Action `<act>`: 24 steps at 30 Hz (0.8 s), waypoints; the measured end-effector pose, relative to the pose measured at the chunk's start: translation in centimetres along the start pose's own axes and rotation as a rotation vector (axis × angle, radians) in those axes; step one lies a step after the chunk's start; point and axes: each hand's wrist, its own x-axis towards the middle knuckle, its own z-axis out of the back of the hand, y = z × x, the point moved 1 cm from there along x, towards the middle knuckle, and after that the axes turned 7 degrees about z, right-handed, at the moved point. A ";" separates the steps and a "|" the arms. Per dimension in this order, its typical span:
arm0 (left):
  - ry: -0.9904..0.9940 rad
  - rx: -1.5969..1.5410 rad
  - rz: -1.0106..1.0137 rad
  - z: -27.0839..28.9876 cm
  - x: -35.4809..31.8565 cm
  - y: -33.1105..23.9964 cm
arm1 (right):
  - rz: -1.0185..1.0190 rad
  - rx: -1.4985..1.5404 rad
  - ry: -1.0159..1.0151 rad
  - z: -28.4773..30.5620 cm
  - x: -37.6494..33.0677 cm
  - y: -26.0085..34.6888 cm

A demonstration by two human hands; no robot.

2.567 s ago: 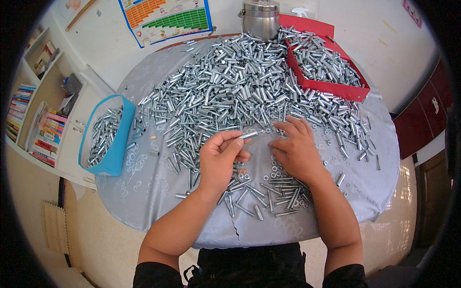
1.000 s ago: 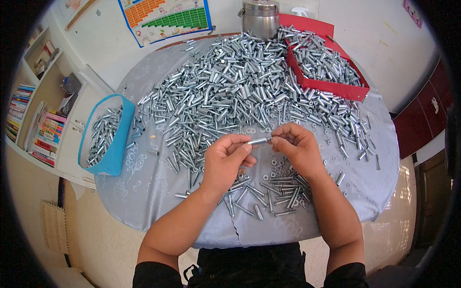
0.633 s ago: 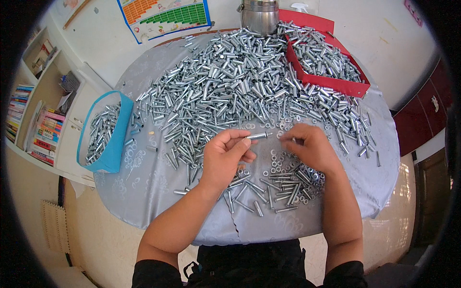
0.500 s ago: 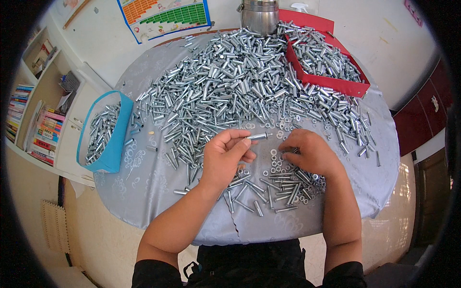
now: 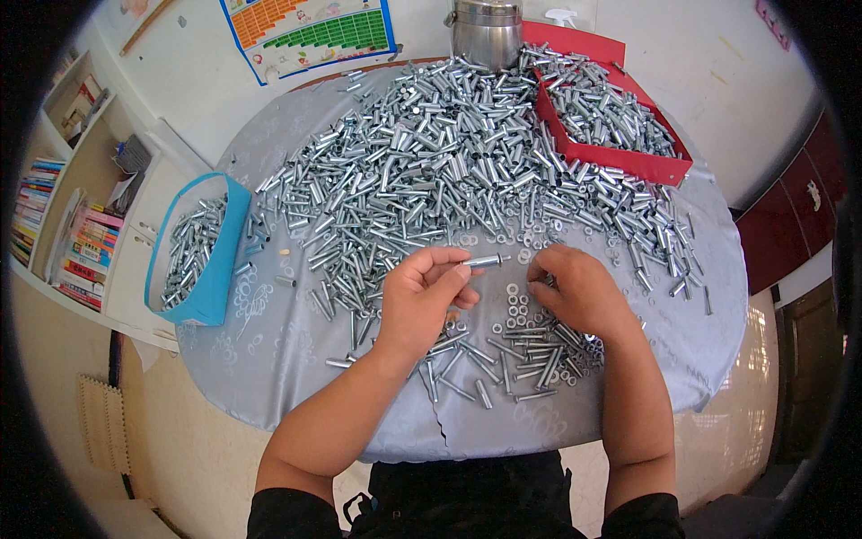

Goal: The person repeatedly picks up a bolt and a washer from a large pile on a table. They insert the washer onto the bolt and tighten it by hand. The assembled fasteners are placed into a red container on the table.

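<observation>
Between the thumb and fingers of my left hand [image 5: 418, 292] is a sleeve anchor bolt [image 5: 486, 261], held level with its thin threaded end pointing right. My right hand [image 5: 582, 292] hovers just right of that end, its fingers curled in a pinch; anything in them is hidden. Below and between the hands, a few small nuts and washers [image 5: 512, 302] lie on the cloth. Nearer me is a loose heap of long bolts [image 5: 537, 352], with more nuts and washers along its right side.
A wide pile of metal sleeves and bolts [image 5: 422, 153] covers the far half of the grey-clothed table [image 5: 278, 377]. A red box [image 5: 620, 162] full of similar parts stands far right, beside a steel container [image 5: 487, 36]. At the left sits a blue box [image 5: 220, 278] holding more.
My right hand has risen slightly from the small nuts and washers toward the bolt's threaded end, its fingers drawn closer together. The left hand holds nearly still with the bolt.
</observation>
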 end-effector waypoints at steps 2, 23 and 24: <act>0.000 0.006 -0.008 0.0 0.0 0.0 | -0.065 0.062 -0.069 -0.3 0.2 0.1; 0.032 0.045 -0.034 0.0 -0.1 0.2 | -0.186 0.937 -0.271 -2.1 1.1 1.1; 0.031 0.056 -0.039 0.0 -0.1 0.2 | -0.188 0.931 -0.263 -2.1 1.1 1.0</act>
